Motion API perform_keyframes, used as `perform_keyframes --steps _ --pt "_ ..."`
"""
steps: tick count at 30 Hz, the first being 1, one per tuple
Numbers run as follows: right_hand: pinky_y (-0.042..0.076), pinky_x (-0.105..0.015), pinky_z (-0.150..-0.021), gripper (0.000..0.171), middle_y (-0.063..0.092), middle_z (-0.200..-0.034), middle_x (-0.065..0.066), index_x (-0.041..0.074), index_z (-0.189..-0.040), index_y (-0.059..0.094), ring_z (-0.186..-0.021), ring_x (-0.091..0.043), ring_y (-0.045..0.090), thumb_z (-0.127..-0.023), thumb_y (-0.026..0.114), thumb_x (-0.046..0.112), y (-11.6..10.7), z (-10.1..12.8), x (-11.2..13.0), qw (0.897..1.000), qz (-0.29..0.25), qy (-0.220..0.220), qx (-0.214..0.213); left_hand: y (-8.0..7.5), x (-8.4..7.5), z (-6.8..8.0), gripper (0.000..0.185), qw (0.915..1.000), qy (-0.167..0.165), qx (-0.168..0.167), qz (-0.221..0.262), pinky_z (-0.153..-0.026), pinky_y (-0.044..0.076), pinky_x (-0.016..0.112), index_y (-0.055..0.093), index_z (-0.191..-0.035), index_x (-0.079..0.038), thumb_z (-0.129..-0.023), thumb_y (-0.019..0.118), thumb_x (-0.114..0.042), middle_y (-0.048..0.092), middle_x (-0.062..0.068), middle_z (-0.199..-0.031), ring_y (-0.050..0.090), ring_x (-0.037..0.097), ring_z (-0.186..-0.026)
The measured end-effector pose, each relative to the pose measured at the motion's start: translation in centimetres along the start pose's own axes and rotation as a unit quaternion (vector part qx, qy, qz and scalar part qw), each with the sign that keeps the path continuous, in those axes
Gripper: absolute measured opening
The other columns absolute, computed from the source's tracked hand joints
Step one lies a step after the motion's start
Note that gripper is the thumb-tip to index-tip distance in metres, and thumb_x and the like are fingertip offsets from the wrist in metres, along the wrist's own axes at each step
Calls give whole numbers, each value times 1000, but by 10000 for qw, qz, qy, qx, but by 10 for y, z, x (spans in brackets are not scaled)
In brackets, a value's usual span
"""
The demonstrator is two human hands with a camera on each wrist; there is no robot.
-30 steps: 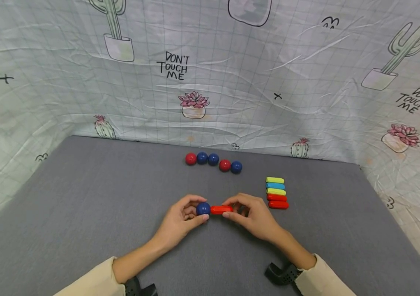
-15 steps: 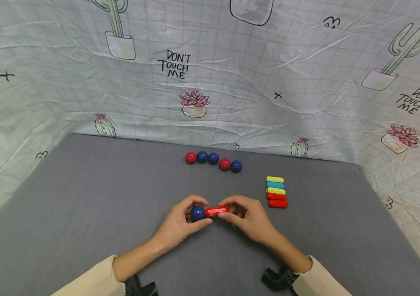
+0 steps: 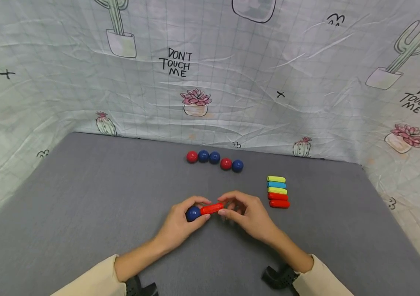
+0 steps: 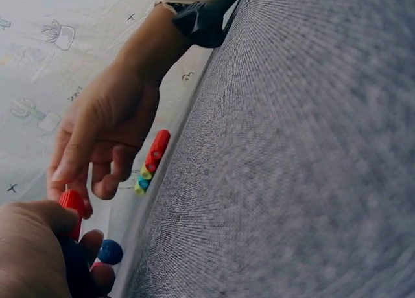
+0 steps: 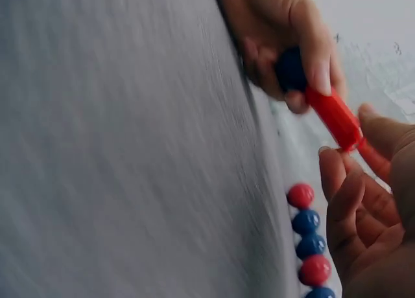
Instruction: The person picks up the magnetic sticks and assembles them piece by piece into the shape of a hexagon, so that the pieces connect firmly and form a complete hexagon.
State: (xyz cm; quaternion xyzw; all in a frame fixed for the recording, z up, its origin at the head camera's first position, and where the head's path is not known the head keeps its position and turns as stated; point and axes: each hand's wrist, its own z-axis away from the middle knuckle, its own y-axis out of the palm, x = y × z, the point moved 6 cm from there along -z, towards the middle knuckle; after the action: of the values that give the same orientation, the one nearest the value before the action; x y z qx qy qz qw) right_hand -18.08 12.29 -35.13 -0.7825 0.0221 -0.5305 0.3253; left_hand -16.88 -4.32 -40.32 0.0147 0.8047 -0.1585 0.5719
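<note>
My left hand (image 3: pixel 199 210) grips a dark blue ball (image 3: pixel 193 213) just above the grey mat (image 3: pixel 84 197). A red ribbed stick (image 3: pixel 211 208) is joined to the ball and slants up to the right. My right hand (image 3: pixel 224 205) pinches the stick's right end between thumb and forefinger. In the right wrist view the blue ball (image 5: pixel 290 68) sits inside the left hand's fingers, and the red stick (image 5: pixel 334 116) runs from it to my right fingertips (image 5: pixel 331 159). The left wrist view shows the red stick (image 4: pixel 71 204) poking out above my left hand.
A row of red and blue balls (image 3: pixel 214 159) lies farther back on the mat. To the right lies a stack of yellow, blue and red sticks (image 3: pixel 278 191). A cactus-print cloth (image 3: pixel 210 74) walls in the back and sides.
The ball and stick have shifted a little to the left, and the stick now tilts with its right end higher. Both hands keep their hold.
</note>
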Motion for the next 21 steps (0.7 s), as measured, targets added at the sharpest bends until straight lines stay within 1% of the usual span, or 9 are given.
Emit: perform_keyframes --steps 2,3,8,9,11,15,18,21 --pt "49 -27 -55 23 67 -89 -7 5 -110 64 -66 -29 61 -88 69 5 -6 -4 -1 10000 -24 46 -72 -2 3 -1 32 9999 89 -102 -66 -68 49 26 64 -116 -10 -86 72 -8 64 0 -90 58 13 -75" --pt "50 -28 -56 22 67 -92 -8 5 -111 64 -69 -30 62 -89 68 6 -9 -7 -7 9998 -54 96 -136 -3 3 -1 32 9997 140 -153 -110 -69 49 26 65 -117 -11 -86 72 -8 65 -1 -92 59 13 -76" --pt "50 -29 -59 25 65 -106 -6 7 -114 64 -79 -23 63 -91 67 16 -27 -25 -38 9970 19 229 -733 -7 4 -1 29 9988 220 -396 -177 -78 49 29 69 -113 -20 -86 73 -10 67 -6 -105 62 13 -88" --pt "49 -29 -59 26 64 -107 -4 8 -114 64 -80 -21 63 -91 68 19 -30 -28 -46 9958 80 293 -860 -8 4 0 29 9986 235 -449 -156 -80 49 30 69 -113 -20 -86 73 -10 67 -6 -107 62 13 -90" --pt "49 -29 -60 30 62 -109 -5 9 -116 63 -80 -18 61 -91 68 24 -35 -35 -53 9932 195 377 -1085 -10 3 0 28 9980 268 -553 -119 -81 49 30 70 -111 -19 -85 74 -11 67 -7 -106 62 14 -91" --pt "47 -31 -61 35 57 -112 -10 11 -118 63 -77 -17 59 -91 68 31 -43 -45 -63 9864 351 638 -1474 -12 3 0 27 9968 309 -737 -28 -81 49 30 70 -110 -19 -84 76 -16 67 -8 -105 62 15 -91" --pt "46 -31 -59 35 54 -118 -9 10 -120 63 -76 -18 58 -91 67 30 -46 -51 -70 9812 465 756 -1713 -13 2 -1 27 9961 339 -810 29 -81 49 30 71 -110 -17 -83 76 -17 67 -9 -105 62 16 -92" --pt "49 -29 -57 34 51 -126 -6 9 -122 62 -76 -20 60 -92 67 24 -48 -53 -76 9778 560 842 -1835 -11 1 -2 27 9958 451 -801 43 -83 50 31 71 -110 -15 -84 75 -18 68 -9 -106 63 15 -94"
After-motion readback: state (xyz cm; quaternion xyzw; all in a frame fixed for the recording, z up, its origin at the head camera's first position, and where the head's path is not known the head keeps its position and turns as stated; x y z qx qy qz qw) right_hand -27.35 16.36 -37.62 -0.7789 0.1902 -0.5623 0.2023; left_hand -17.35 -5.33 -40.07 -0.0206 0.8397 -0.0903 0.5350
